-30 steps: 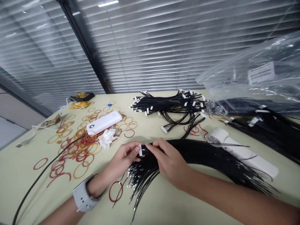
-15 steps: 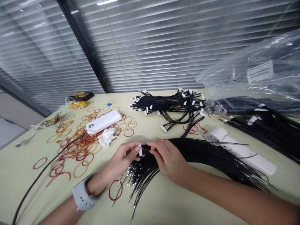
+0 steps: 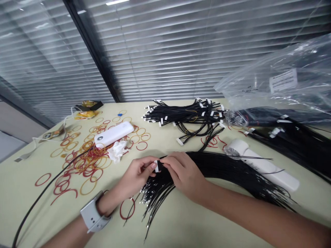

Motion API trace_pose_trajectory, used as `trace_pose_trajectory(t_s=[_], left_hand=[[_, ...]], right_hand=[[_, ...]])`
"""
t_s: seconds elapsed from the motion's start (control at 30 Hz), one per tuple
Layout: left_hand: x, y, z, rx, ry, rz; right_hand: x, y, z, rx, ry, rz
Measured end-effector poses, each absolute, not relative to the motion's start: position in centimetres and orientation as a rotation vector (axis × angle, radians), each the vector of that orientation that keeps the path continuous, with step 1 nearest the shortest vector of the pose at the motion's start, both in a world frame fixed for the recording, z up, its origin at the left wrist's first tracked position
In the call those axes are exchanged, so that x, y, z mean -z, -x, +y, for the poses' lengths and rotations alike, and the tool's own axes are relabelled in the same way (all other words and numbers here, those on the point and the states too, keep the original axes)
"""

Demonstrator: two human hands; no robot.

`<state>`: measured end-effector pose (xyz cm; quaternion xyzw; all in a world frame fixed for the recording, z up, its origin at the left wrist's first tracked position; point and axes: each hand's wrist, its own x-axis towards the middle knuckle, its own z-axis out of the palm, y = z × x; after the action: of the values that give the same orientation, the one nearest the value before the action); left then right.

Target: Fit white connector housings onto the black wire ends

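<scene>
My left hand (image 3: 141, 173) pinches a small white connector (image 3: 156, 166) between thumb and fingers. Just to its right, my right hand (image 3: 183, 174) is closed, its fingertips at the black wire by the connector; the exact grip is partly hidden. Beneath both hands lies a thick bundle of loose black wires (image 3: 219, 167) with shiny metal terminals (image 3: 148, 194) at the left end. A single red rubber band (image 3: 127, 208) rests on the table below my left hand.
Red and yellow rubber bands (image 3: 85, 158), a white power bank (image 3: 113, 133) and crumpled tissue (image 3: 117, 151) lie left. Behind are wire harnesses with white connectors (image 3: 181, 113). At right are a white handheld fan (image 3: 269, 168), more black cables (image 3: 305, 144) and a clear plastic bag (image 3: 258, 82).
My right fingertips have shifted slightly left, closer to the connector. My left hand keeps its hold on the connector, and the view has moved a little.
</scene>
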<state>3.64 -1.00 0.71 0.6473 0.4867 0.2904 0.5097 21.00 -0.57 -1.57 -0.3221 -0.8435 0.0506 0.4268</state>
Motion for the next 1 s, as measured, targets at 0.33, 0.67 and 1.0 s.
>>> trace_pose_trajectory(t_s=[0.33, 0.67, 1.0], left_hand=[[-0.1, -2.8, -0.2, -0.745, -1.383, 1.206], [-0.5, -2.3, 0.2, -0.733, -1.246, 1.180], [-0.6, -2.4, 0.3, -0.737, -1.209, 1.165]], right_hand=[[1.0, -20.9, -1.7, -0.083, 0.842, -2.672], [1.1, -21.8, -0.6, -0.264, 0.948, -2.528], [1.5, -21.5, -0.8, -0.415, 1.009, -2.224]])
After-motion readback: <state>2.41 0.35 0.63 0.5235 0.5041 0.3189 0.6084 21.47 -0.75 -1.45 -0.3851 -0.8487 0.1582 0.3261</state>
